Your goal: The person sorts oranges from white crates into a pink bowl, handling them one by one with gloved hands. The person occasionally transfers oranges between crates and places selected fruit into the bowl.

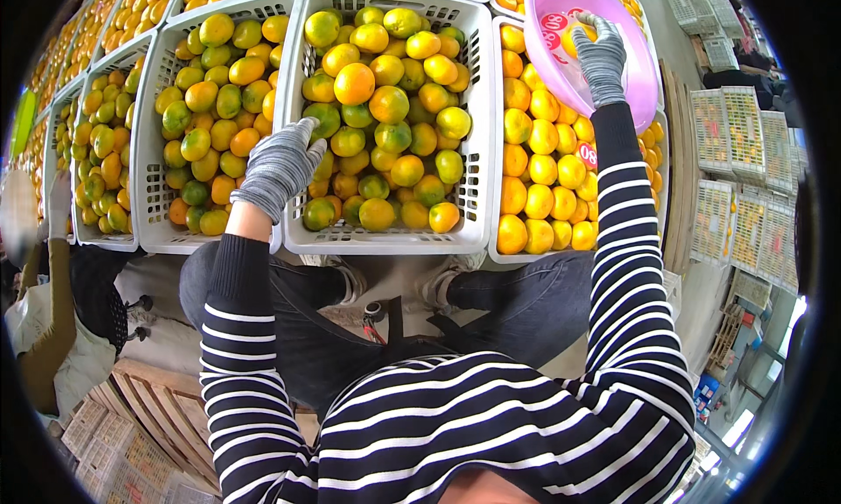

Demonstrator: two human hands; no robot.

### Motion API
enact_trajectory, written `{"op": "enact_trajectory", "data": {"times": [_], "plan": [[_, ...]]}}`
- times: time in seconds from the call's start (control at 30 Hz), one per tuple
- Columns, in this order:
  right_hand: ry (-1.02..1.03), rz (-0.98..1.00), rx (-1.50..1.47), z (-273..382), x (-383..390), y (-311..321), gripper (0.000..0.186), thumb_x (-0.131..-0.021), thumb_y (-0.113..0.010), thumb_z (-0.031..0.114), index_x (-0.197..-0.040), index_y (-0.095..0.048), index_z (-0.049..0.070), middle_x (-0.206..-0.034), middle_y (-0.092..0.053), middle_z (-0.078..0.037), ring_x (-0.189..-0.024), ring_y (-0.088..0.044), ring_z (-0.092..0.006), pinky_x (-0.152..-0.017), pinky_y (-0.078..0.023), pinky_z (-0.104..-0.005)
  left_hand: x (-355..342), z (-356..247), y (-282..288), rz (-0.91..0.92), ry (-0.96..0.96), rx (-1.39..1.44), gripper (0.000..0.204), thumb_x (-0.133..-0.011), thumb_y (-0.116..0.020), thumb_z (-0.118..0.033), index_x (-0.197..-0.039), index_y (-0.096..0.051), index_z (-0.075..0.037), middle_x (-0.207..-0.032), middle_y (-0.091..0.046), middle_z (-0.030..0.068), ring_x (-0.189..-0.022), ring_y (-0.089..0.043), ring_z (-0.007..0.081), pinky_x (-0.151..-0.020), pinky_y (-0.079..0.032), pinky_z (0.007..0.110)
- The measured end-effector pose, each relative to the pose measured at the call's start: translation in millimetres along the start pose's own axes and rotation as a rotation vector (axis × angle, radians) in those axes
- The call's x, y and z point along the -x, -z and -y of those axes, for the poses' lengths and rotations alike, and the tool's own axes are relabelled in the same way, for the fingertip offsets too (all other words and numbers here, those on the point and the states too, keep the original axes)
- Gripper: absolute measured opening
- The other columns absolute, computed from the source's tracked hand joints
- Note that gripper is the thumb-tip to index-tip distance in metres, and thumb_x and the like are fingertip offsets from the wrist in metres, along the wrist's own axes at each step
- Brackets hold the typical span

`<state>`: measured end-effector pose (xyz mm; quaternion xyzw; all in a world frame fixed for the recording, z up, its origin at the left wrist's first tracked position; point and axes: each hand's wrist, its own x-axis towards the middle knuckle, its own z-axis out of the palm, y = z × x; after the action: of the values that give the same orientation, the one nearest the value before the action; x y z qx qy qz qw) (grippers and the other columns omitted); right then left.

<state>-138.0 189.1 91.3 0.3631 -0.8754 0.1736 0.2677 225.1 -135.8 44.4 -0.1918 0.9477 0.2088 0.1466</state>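
Observation:
My left hand [279, 169], in a grey knit glove, is over the left rim of the middle white crate [477, 154]. Its thumb and forefinger are apart, beside a green orange [323, 120], with nothing seen between them; whether they touch it I cannot tell. The crate holds mixed green and orange fruit. My right hand [601, 64], gloved alike, reaches into a pink plastic basin [644, 70], its fingers curled round an orange [569, 45] that is partly hidden. Round red labels [554, 22] lie at the basin's inner side. The basin rests on the right crate [517, 257], filled with rows of riper oranges.
More crates of fruit [215, 110] continue left and beyond. A wooden pallet [679, 154] runs along the right, with stacked empty crates [731, 132] past it. Another person's sleeve [54, 320] shows at the left. Wooden slats [166, 399] are at the lower left.

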Motion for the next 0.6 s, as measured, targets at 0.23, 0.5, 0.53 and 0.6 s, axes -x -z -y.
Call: {"op": "enact_trajectory", "data": {"times": [0.23,0.5,0.53,0.6], "plan": [[-0.077,0.684,0.001,139.9,48.5,-140.9,0.068,-0.093,-0.052,0.040,-0.153,-0.028,0.017,-0.145,-0.046,-0.021,-0.121,-0.057,-0.0359,-0.099,-0.047,-0.0481,0.5,-7.6,10.8,0.066,0.058,0.006,0.045,-0.096,-0.056,-0.034,-0.133,-0.055,-0.008,-0.119,-0.066,0.0180,-0.109,-0.064,0.0342,-0.095,-0.050,0.043],[-0.822,0.538,-1.307,97.7,58.7,-185.6,0.058,-0.093,-0.064,0.039,-0.140,-0.045,0.010,-0.119,-0.063,-0.020,-0.094,-0.069,-0.0311,-0.079,-0.058,-0.0420,-4.0,-14.5,11.9,0.009,-0.010,-0.009,0.045,-0.095,-0.057,-0.034,-0.131,-0.056,-0.008,-0.117,-0.067,0.0181,-0.106,-0.065,0.0352,-0.092,-0.051,0.044],[-1.135,0.681,-1.716,116.5,57.1,-164.5,0.053,-0.095,-0.061,0.045,-0.130,-0.050,0.007,-0.105,-0.068,-0.017,-0.077,-0.070,-0.0281,-0.064,-0.060,-0.0410,0.4,-9.8,11.8,0.045,0.034,-0.013,0.044,-0.095,-0.056,-0.034,-0.131,-0.056,-0.008,-0.116,-0.067,0.0185,-0.106,-0.064,0.0356,-0.092,-0.051,0.045],[-1.164,0.788,-1.909,121.0,52.5,-123.5,0.054,-0.093,-0.062,0.050,-0.125,-0.052,0.008,-0.094,-0.069,-0.016,-0.067,-0.068,-0.0282,-0.055,-0.058,-0.0417,-0.1,-7.3,8.7,0.013,0.002,-0.008,0.044,-0.095,-0.056,-0.034,-0.131,-0.056,-0.008,-0.114,-0.067,0.0191,-0.105,-0.065,0.0359,-0.091,-0.051,0.045]]}}
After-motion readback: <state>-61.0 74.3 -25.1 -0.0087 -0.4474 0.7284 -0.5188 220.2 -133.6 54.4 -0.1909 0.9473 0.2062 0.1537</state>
